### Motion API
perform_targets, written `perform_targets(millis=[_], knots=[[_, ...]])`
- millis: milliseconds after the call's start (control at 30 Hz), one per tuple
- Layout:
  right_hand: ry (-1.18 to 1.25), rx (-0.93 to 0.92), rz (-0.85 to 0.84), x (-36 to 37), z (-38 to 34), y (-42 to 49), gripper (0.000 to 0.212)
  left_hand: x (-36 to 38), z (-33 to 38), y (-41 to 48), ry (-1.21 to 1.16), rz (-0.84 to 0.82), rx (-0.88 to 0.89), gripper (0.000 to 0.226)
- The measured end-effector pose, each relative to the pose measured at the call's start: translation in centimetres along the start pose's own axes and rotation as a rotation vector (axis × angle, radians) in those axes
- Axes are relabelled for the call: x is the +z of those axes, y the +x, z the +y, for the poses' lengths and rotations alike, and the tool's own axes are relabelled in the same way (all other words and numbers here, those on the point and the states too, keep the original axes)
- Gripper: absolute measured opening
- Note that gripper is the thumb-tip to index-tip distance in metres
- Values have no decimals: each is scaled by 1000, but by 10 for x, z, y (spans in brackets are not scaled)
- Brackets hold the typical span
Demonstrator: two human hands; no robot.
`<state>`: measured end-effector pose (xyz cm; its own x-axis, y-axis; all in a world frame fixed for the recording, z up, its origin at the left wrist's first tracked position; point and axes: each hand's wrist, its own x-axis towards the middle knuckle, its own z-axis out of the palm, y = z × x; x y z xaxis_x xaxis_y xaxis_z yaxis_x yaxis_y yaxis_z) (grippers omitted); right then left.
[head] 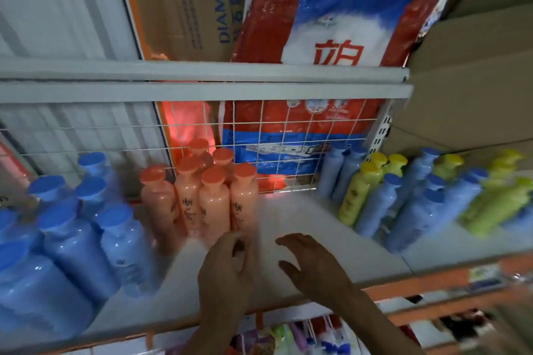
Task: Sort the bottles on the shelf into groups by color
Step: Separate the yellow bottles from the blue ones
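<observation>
The shelf [331, 228] is a pale board with an orange front edge, backed by a white wire grid [288, 130]. Above it, on the next level, stand a large red, white and blue bag [331, 8] and a cardboard box [184, 3] printed "DIAMOND".

On the left of the shelf stands a cluster of blue bottles [72, 245] with blue caps, packed close together. On the right is a mixed group [403, 199]: blue bottles interleaved with yellow bottles [357, 193], and yellow-green ones at the far right. Left of centre, against the grid, the orange bottles [213, 204] form a tight block, touching side by side, with orange caps. All the bottles stand on their bases, long axes upright and caps pointing up, though the side groups appear to lean in the wide-angle view. The middle front of the shelf is bare.

The right hand [314, 262] hovers over this bare part. Its grip is open, fingers spread and extended, holding nothing.

The left hand [227, 265] is just in front of the front-right orange bottle. Its fingers curl toward the thumb with nothing seen between them. Motion blur prevents telling whether this grip touches the bottle.
</observation>
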<state>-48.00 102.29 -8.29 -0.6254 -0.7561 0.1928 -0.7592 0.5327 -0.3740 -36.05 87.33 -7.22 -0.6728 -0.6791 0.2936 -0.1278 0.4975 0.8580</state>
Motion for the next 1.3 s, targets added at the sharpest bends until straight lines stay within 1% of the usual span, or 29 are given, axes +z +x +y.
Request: perform_targets(millis=[67,167,267,400,500,567,667,700,733,800,900,967,1067,1133,1200,1300], knots=[[-3,32,31,-12,17,-8,44,20,11,1,-39,-130,52,15],[-22,59,108,-32,43,-19,42,52,31,6,-74,-297,134,29],[-25,79,192,-59,67,-24,40,87,50,13,-75,-341,187,28],[-45,47,260,-103,92,-23,35,125,87,35,-148,-347,132,30],[-90,25,294,-136,109,-20,34,152,123,57,-202,-339,175,31],[-134,-12,342,-154,122,-15,31,166,147,72,-189,-402,202,33],[-221,-12,380,-175,148,-9,36,184,168,88,-107,-572,223,46],[-248,10,384,-180,159,-9,37,189,171,89,-80,-577,243,49],[-266,32,388,-185,171,-11,38,194,174,88,-45,-544,292,49],[-282,86,393,-192,191,-17,36,207,178,83,41,-495,426,50],[-279,167,367,-196,209,-28,36,227,182,74,163,-551,522,52],[-249,215,324,-197,211,-32,36,241,182,71,212,-576,543,51],[-263,255,329,-194,208,-34,44,254,178,67,224,-555,522,51],[-286,263,305,-188,208,-34,39,258,172,68,244,-521,507,52],[-285,284,271,-180,210,-34,36,259,170,71,243,-500,521,42],[-241,309,248,-177,210,-34,38,254,168,73,191,-494,567,30]])
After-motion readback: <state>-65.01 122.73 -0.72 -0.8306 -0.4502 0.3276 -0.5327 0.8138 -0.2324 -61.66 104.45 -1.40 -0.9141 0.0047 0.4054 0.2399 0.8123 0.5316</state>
